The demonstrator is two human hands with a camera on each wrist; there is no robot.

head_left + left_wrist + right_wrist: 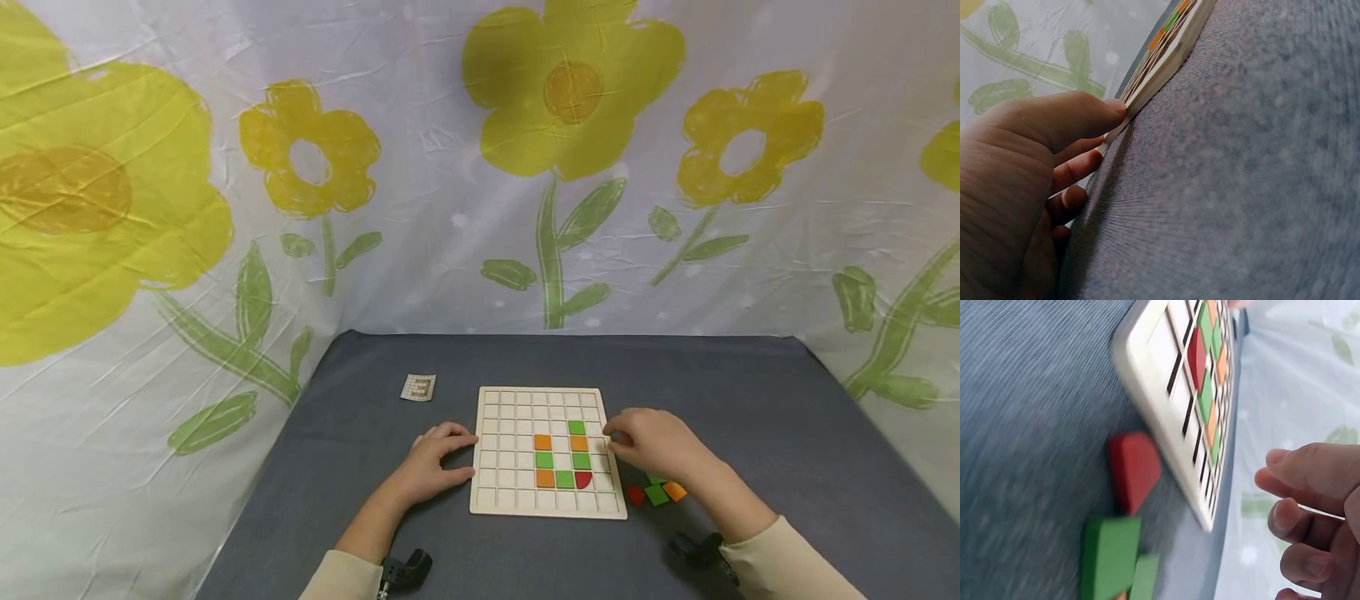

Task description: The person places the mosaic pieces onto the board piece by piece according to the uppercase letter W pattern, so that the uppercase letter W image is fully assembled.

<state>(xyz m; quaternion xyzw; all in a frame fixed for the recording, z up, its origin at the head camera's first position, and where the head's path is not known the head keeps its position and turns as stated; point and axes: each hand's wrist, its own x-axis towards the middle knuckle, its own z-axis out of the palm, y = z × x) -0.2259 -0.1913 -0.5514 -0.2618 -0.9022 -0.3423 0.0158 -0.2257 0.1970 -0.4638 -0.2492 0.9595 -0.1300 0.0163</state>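
Note:
A pale wooden grid board [506,499] lies on the dark cloth, with several orange and green square tiles in its cells. One red quarter-round tile [582,480] sits at the lower right of that pattern. My left hand [431,467] rests at the board's left edge, thumb and index finger spread along it; the left wrist view shows the thumb [1094,115] against the rim. Over the board's right edge hovers my right hand [656,437]. Its fingers are loosely bent, thumb near index finger, and nothing shows between them in the right wrist view.
Beside the board's lower right corner lie loose tiles: a red piece [635,495], a green square [657,495], an orange one [675,491] and more green. A small printed pattern card [417,387] lies at the back left. Flower-printed fabric [427,167] hangs behind the table.

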